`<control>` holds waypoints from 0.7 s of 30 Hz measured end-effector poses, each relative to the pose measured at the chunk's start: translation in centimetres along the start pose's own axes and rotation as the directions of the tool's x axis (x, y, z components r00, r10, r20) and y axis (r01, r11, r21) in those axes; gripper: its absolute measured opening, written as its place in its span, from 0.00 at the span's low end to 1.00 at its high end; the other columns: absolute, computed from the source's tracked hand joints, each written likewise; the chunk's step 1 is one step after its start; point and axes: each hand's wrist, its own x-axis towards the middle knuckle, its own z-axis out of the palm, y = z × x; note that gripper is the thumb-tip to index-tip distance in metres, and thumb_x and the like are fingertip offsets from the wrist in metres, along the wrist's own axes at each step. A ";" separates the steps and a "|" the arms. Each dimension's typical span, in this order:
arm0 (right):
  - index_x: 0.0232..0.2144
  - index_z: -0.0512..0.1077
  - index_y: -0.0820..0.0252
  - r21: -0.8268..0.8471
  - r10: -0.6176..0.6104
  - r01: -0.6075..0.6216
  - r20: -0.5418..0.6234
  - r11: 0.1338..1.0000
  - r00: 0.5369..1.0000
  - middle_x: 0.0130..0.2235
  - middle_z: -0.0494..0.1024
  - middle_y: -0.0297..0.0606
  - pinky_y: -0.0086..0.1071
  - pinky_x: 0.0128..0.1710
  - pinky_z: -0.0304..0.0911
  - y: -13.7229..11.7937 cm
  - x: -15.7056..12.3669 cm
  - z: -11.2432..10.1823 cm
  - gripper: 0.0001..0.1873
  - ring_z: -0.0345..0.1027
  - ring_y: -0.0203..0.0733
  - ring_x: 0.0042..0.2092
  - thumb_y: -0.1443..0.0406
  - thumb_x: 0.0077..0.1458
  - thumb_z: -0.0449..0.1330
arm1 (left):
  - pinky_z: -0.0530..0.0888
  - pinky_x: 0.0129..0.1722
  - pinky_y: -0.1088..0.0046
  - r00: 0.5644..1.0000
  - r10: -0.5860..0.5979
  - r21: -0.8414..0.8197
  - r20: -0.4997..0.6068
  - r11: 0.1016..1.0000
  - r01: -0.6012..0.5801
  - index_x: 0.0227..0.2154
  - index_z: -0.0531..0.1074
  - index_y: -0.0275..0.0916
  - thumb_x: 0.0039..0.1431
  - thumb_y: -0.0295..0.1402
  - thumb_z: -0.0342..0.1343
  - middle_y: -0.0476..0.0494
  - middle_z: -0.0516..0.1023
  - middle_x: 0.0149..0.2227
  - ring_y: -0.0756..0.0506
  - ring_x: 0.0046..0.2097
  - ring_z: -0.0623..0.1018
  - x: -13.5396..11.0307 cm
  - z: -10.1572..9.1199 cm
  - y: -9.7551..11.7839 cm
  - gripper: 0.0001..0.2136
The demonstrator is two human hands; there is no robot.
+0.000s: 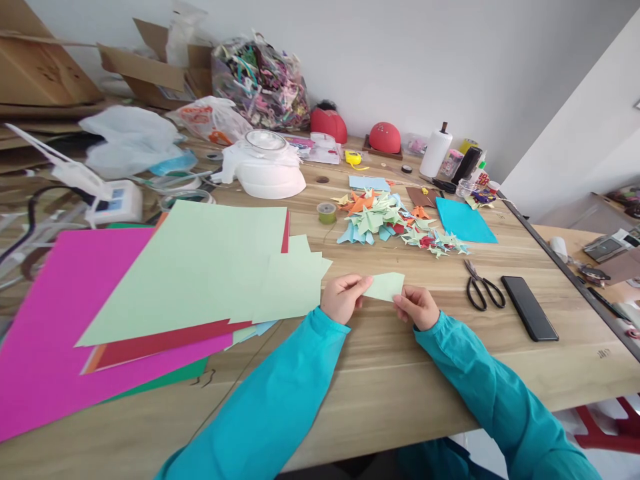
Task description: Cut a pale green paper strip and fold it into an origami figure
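Observation:
Between my hands is a small piece of pale green paper (385,287), held a little above the wooden table (380,373). My left hand (343,298) pinches its left end between thumb and fingers. At the lower right corner, my right hand (417,307) grips it the same way. Large pale green sheets (200,267) lie left of my left hand, on top of red and magenta sheets (95,287). Beyond my hands is a heap of folded paper shapes (373,217) in green, orange, blue and red.
Black-handled scissors (483,287) and a dark phone (530,308) lie to the right. A turquoise sheet (465,220) is behind them. A roll of tape (327,213) stands near the heap. White caps (270,167), a red pincushion-like dome (385,137) and a white bottle (437,153) line the back.

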 end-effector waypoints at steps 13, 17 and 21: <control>0.14 0.67 0.64 0.008 0.038 -0.038 0.012 0.999 0.999 0.13 0.70 0.33 0.22 0.11 0.52 -0.4 0.1 0.0 0.22 0.58 0.29 0.12 0.51 0.41 0.61 | 0.56 0.19 0.77 0.987 0.147 0.152 0.066 0.976 -0.155 0.12 0.57 0.38 0.50 0.44 0.51 0.55 0.55 0.13 0.54 0.19 0.57 -0.1 0.2 0.1 0.19; 0.13 0.67 0.64 0.003 0.026 -0.026 0.005 1.000 1.000 0.12 0.69 0.33 0.21 0.10 0.52 -0.6 0.0 0.0 0.22 0.58 0.29 0.12 0.52 0.41 0.62 | 0.57 0.19 0.77 0.989 0.050 0.142 0.140 0.987 -0.070 0.14 0.62 0.38 0.52 0.45 0.49 0.53 0.62 0.14 0.53 0.19 0.60 0.0 0.2 -0.1 0.19; 0.12 0.67 0.64 0.046 0.065 -0.065 0.001 0.997 0.998 0.11 0.69 0.33 0.21 0.08 0.52 -0.8 0.1 0.0 0.21 0.58 0.29 0.11 0.52 0.39 0.64 | 0.60 0.22 0.77 0.982 0.116 0.195 0.151 0.970 -0.145 0.12 0.60 0.37 0.51 0.43 0.50 0.54 0.61 0.15 0.53 0.20 0.61 0.0 0.0 0.3 0.19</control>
